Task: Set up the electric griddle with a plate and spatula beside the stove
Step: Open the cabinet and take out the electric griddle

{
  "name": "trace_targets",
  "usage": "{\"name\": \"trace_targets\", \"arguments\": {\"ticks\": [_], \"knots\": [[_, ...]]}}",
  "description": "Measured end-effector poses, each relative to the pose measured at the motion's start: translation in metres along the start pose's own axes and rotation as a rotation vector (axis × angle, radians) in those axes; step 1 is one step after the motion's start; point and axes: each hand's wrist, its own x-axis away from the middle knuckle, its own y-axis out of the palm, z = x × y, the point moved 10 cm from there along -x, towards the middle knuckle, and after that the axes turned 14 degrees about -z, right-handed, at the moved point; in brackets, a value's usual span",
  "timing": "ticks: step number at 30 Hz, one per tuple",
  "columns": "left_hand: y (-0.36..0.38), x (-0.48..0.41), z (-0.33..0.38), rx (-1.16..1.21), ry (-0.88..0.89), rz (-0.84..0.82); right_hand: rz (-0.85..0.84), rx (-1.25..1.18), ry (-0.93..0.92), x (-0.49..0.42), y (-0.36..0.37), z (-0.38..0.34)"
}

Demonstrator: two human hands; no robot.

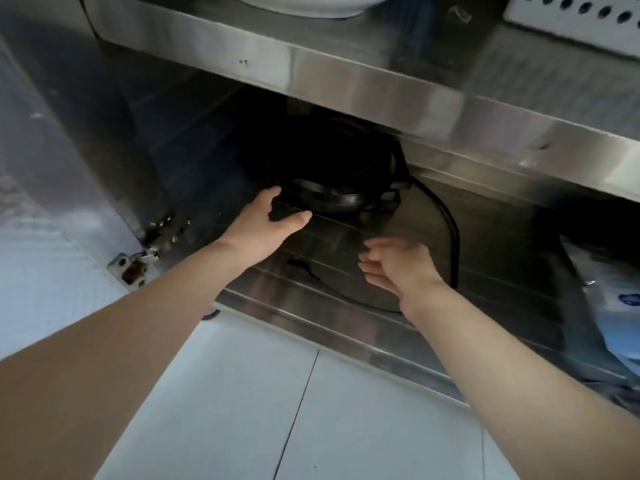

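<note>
The black round electric griddle (341, 168) sits deep in the dark steel cabinet under the counter. Its black power cord (452, 233) curves out from its right side along the cabinet floor. My left hand (268, 223) reaches in with fingers spread, its tips right at the griddle's front left rim; I cannot tell whether they touch it. My right hand (398, 263) hovers open nearer the cabinet front, short of the griddle and holding nothing. No spatula shows in this view.
The open steel cabinet door (62, 161) with its hinges (152, 252) stands at the left. A blue and white plastic bag (613, 303) lies in the cabinet at right. A white dish (311, 5) and a white perforated basket (581, 19) rest on the countertop above. White floor tiles (311, 410) lie below.
</note>
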Motion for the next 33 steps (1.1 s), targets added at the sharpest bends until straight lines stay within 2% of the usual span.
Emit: {"name": "trace_targets", "arguments": {"ticks": [4,7,10,14,18,26,33], "knots": [[0.018,-0.019,-0.032,-0.117,-0.097,-0.073,-0.054,-0.298,0.106,-0.033,0.016,0.007],[0.031,-0.026,-0.044,-0.125,-0.03,-0.091,-0.121,-0.391,0.139,-0.054,0.035,0.005],[0.028,-0.034,-0.042,-0.053,0.074,-0.011,-0.16,-0.502,0.125,-0.074,0.057,-0.006],[-0.003,-0.036,-0.039,0.05,0.145,0.18,-0.204,-0.675,0.09,-0.101,0.087,-0.026],[-0.018,-0.036,-0.037,0.132,0.172,0.21,-0.158,-0.781,0.066,-0.115,0.099,-0.033],[-0.021,-0.016,-0.035,0.226,0.164,0.247,-0.08,-0.702,0.03,-0.112,0.074,-0.02],[-0.019,0.002,-0.039,0.499,0.09,0.319,-0.035,-0.634,0.029,-0.077,0.002,0.015]]}}
